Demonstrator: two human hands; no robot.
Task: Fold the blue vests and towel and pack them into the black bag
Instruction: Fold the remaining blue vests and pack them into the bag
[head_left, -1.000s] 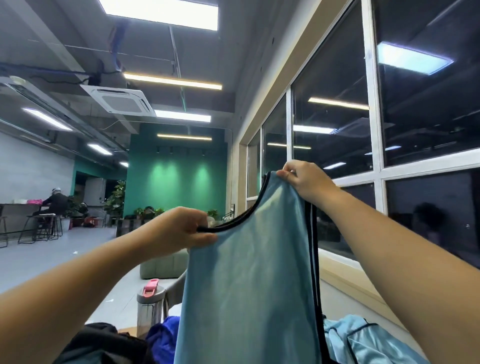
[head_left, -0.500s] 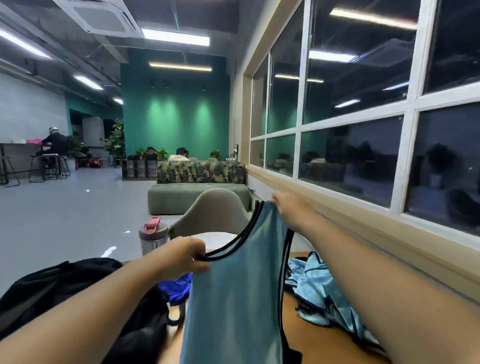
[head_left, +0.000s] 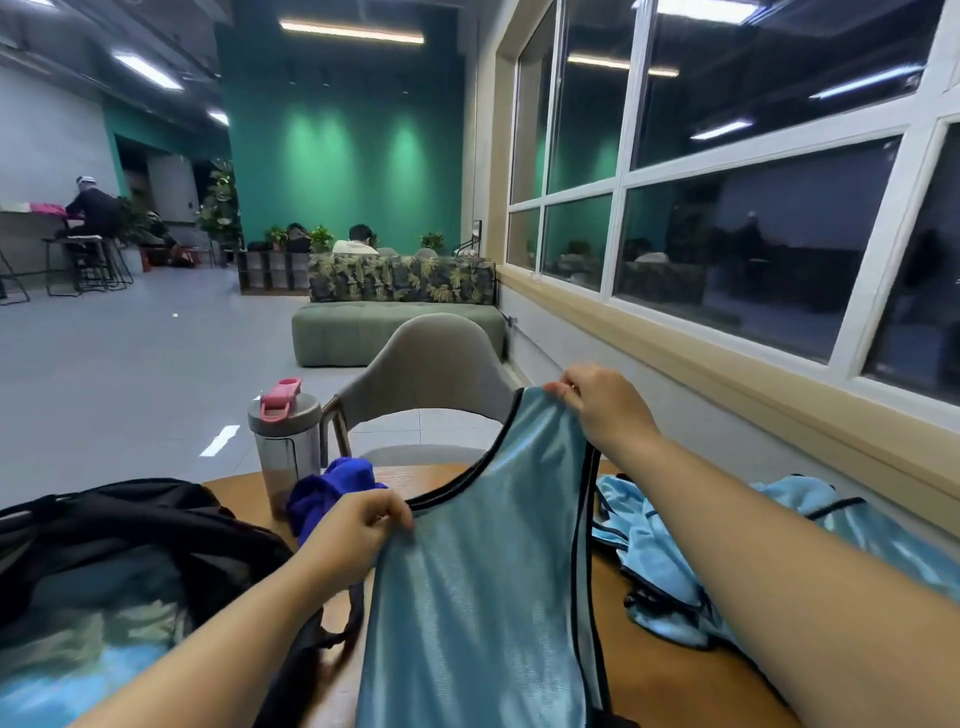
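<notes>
Both hands hold a light blue mesh vest with black trim (head_left: 483, 587) up over the wooden surface (head_left: 670, 670). The left hand (head_left: 353, 530) pinches one shoulder strap in a closed grip; the right hand (head_left: 605, 410) pinches the other, higher. An open black bag (head_left: 119, 540) lies at left, a crumpled dark blue towel (head_left: 332, 486) beside a clear shaker bottle with pink cap (head_left: 285, 441), more light blue vests (head_left: 675, 551) heaped at right.

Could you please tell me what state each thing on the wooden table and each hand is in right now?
Light blue mesh vest with black trim: held up, unfolded.
Left hand: pinches vest's shoulder.
Right hand: pinches other shoulder.
Black bag: open.
Crumpled light blue vests: unfolded, heaped on table.
Dark blue towel: bunched.
Clear bottle with pink lid: upright, closed.
</notes>
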